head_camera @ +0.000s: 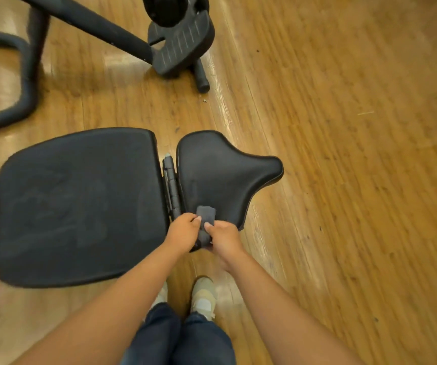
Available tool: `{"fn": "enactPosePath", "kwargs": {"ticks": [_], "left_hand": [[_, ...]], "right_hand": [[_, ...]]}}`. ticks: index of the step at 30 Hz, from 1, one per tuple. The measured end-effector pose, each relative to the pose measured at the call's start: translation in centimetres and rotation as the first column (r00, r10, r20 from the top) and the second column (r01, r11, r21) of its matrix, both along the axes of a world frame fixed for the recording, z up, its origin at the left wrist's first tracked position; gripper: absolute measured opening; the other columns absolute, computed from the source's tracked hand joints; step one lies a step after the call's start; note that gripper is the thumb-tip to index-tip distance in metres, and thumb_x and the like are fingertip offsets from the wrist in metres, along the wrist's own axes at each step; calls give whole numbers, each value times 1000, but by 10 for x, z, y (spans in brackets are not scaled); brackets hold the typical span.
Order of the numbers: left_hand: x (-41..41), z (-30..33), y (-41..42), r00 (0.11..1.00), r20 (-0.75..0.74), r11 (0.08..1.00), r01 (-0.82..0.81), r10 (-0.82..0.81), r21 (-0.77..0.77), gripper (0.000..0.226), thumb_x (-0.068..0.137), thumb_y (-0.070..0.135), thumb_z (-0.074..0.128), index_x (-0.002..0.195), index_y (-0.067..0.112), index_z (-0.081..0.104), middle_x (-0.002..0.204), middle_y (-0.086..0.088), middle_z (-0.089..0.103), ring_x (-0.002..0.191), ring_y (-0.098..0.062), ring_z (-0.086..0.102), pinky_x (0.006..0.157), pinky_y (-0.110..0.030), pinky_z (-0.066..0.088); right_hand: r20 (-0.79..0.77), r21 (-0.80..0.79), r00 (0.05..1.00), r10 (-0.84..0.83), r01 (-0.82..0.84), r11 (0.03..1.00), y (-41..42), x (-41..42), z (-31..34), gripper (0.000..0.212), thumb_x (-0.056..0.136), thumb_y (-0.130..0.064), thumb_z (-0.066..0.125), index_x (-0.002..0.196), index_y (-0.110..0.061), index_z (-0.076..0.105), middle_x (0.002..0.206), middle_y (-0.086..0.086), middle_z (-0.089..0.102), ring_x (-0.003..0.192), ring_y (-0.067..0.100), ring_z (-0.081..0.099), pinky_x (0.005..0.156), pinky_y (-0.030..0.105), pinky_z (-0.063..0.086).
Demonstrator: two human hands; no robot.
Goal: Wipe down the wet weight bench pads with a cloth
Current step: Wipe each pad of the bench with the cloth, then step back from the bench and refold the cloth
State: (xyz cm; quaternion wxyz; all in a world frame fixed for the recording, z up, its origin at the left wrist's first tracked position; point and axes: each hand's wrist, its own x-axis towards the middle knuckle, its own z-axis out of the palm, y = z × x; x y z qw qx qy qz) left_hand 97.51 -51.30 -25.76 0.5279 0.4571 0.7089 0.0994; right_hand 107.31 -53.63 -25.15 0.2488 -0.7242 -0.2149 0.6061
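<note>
A black weight bench lies below me with a large back pad (80, 204) on the left and a smaller saddle-shaped seat pad (220, 175) on the right, a black hinge (171, 185) between them. Faint smeared streaks show on the back pad. A small dark grey cloth (205, 219) is bunched at the near edge of the seat pad. My left hand (183, 231) and my right hand (224, 238) both grip the cloth, close together, fingers closed on it.
Wooden floor (343, 154) spreads to the right. A black machine base with a ribbed footplate (183, 46) stands at the top centre, and a curved black tube frame (25, 83) sits at the top left. My shoes (203, 296) stand just before the bench.
</note>
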Motion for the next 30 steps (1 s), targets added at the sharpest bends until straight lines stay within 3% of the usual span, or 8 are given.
{"fn": "enactPosePath", "kwargs": {"ticks": [2,4,9,13,17,20,25,30], "left_hand": [[-8,42,-15,943,201,961,-241,265,-134,18,93,12,46,86,6,62,82,-11,58,78,-26,57,62,-28,43],[-25,92,-30,838,316,893,-385,444,-234,16,92,7,48,79,7,58,76,-10,55,67,-21,54,54,-23,44],[-90,212,-69,825,333,889,-442,456,-123,14,92,16,50,88,9,63,88,-8,67,82,-19,64,75,-27,51],[-159,281,-129,797,303,850,-517,522,-104,14,92,19,51,89,11,62,96,-11,68,83,-20,65,79,-31,51],[-232,324,-184,688,300,739,-666,661,-100,18,92,15,51,101,2,61,98,-15,67,85,-23,64,76,-31,50],[-290,339,-220,570,332,630,-770,751,-103,22,94,15,48,103,0,61,101,-17,66,88,-28,63,74,-33,51],[-410,351,-285,398,316,454,-883,861,-122,23,94,17,43,100,3,60,91,-12,66,79,-23,61,66,-30,48],[-508,370,-346,274,308,317,-943,911,-101,24,98,21,37,101,4,55,85,-8,62,75,-20,57,67,-29,45]], "right_hand": [[-89,-135,996,-27,15,991,-8,6,40,20,93,-12,52,107,-4,63,110,18,65,95,31,62,65,33,53],[-125,-136,992,-11,-6,991,-20,8,87,25,94,-13,51,116,-3,57,113,20,62,90,29,61,60,31,51],[-66,-12,990,126,-127,992,-49,-3,202,11,94,-16,50,95,-9,59,104,21,64,90,28,60,75,37,52],[-32,12,947,319,-319,948,-84,-23,253,14,92,-20,56,89,-8,63,87,15,65,76,24,60,62,33,49],[1,-28,941,337,-337,941,-94,-62,277,16,90,-19,59,97,-7,65,96,16,69,85,29,63,57,30,48],[-7,-33,938,346,-346,937,-80,-108,289,20,90,-16,59,104,-2,63,99,20,69,88,34,65,62,35,51],[-16,-16,923,384,-384,923,-76,-229,303,24,90,-14,58,109,-1,61,101,20,69,88,37,66,67,43,56],[-23,22,852,523,-523,852,-101,-367,322,31,89,-15,61,116,0,58,110,22,65,89,36,65,56,37,52]]}}
